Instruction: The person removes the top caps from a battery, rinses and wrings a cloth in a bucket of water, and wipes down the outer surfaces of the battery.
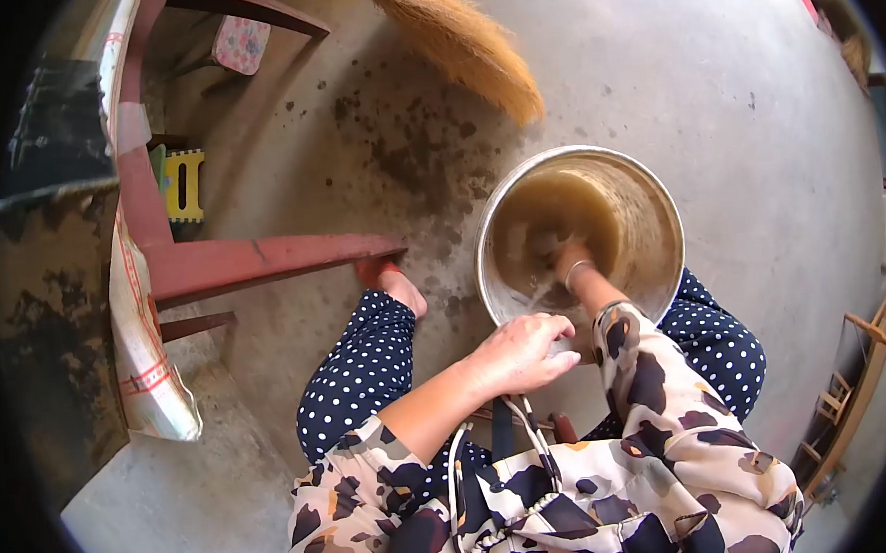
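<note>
A round metal bucket [667, 200] stands tilted between the person's knees, with cloudy brown liquid [530, 217] inside. My right hand [570, 257] reaches down into this liquid, a bracelet at its wrist. Its fingers are under or at the surface, so their grip is hidden. At the bucket's near rim is my left hand [527, 352], loosely bent, with a gap between thumb and fingers and nothing plainly held. Whether it touches the rim I cannot tell.
A straw broom [471, 50] lies beyond the bucket near dark wet spots on the concrete floor [759, 190]. On the left are a red wooden frame [262, 261], a yellow stool [186, 185] and a white sack [158, 392]. A wooden ladder-like frame [859, 375] is at right.
</note>
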Tool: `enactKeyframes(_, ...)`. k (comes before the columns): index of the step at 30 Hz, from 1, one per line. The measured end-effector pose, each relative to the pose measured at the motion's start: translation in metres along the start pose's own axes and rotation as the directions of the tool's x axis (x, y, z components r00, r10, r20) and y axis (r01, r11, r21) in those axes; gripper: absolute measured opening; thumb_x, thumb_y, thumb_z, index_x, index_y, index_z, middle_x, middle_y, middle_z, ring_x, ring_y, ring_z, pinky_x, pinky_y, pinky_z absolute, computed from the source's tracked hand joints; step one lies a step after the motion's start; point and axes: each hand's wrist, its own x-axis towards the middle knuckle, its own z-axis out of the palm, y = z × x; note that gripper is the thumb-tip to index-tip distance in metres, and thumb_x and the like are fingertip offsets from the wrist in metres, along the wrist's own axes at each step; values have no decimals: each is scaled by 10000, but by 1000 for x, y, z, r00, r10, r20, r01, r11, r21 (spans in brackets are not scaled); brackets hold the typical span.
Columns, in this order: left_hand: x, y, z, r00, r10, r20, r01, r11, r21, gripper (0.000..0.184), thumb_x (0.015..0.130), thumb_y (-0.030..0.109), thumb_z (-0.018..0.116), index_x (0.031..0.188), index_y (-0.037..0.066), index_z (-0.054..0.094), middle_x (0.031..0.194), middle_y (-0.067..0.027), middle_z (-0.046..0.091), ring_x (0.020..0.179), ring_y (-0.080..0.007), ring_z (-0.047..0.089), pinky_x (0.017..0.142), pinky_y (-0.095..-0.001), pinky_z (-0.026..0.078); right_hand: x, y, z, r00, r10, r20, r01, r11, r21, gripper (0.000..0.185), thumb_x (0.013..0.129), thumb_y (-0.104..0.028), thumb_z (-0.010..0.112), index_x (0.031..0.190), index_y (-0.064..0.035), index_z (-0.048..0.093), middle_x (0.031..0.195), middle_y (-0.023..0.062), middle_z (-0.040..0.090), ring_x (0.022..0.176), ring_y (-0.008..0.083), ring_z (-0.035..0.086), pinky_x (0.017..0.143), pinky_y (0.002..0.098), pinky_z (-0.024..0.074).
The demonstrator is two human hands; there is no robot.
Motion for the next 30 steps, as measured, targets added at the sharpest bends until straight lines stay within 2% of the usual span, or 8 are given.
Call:
enactKeyframes(3, 3, -9, -2, 999, -36, 7, 36, 999, -11, 372, 766, 292, 570, 1005, 8, 547, 936, -168, 594, 909, -289, 576, 808, -360, 448, 34, 51, 1, 829, 556, -53, -158, 325, 932, 288, 856, -274, 485, 1060, -83, 551, 1025, 110, 569, 911, 272, 568, 727, 407, 484)
enactKeyframes(6, 3, -16, -5, 991, -107, -81, 100, 991, -84, 351, 759, 285, 570, 972, 6, 570, 942, -183, 605, 916, -297, 580, 815, -363, 452, -35, 31, -93, 959, 283, -37, 72, -115, 991, 253, 835, -197, 545, 1020, -25, 546, 925, 66, 569, 844, 223, 571, 699, 386, 504)
enactKeyframes(11, 25, -45, 5, 930, -144, -338, 31, 947, -320, 331, 803, 278, 568, 1023, 32, 547, 866, -39, 595, 774, -141, 548, 716, -287, 454, -111, 27, -165, 987, -82, -138, 140, 19, 990, 212, 791, -94, 583, 970, 17, 565, 895, 62, 581, 768, 142, 572, 686, 285, 513)
enactKeyframes(17, 41, -10, -19, 826, -549, -125, -6, 213, -977, 558, 811, 474, 516, 1241, 156, 355, 1225, -82, 361, 1031, -275, 400, 768, -419, 450, -203, -20, -200, 859, -130, -496, 513, 223, 829, 180, 746, -31, 531, 918, 18, 555, 829, 19, 562, 780, 98, 541, 724, 255, 489)
enactKeyframes(23, 115, -91, 13, 960, -275, -56, -127, -248, -960, 300, 797, 408, 574, 808, 110, 535, 714, -39, 537, 581, -168, 526, 549, -297, 457, -247, -102, -163, 665, -76, -743, 723, 315, 615, 199, 685, -83, 612, 851, 5, 549, 740, 41, 522, 724, 116, 523, 662, 265, 430)
enactKeyframes(25, 81, -48, -5, 954, -280, -111, -127, -40, -991, 284, 816, 403, 555, 759, 124, 542, 689, -26, 530, 554, -161, 512, 519, -269, 438, -243, -120, -160, 219, -226, -949, 747, 664, 15, 215, 719, -205, 595, 837, -28, 567, 735, 130, 550, 607, 284, 522, 556, 348, 436)
enactKeyframes(27, 68, -24, 5, 928, -318, -194, -180, 74, -981, 278, 843, 377, 492, 868, 116, 584, 810, -52, 600, 753, -141, 568, 693, -335, 477, -230, -116, -154, 287, -221, -932, 602, 798, -4, 207, 752, -241, 562, 762, -35, 571, 669, 128, 554, 580, 283, 542, 527, 369, 441)
enactKeyframes(30, 101, -74, 40, 961, -156, -229, -273, -391, -879, 249, 841, 372, 503, 791, 134, 560, 689, -24, 563, 595, -152, 548, 556, -293, 463, -198, -105, -157, 441, -105, -891, 531, 831, 165, 250, 792, -266, 511, 660, -61, 565, 575, 125, 559, 560, 283, 575, 503, 403, 446)
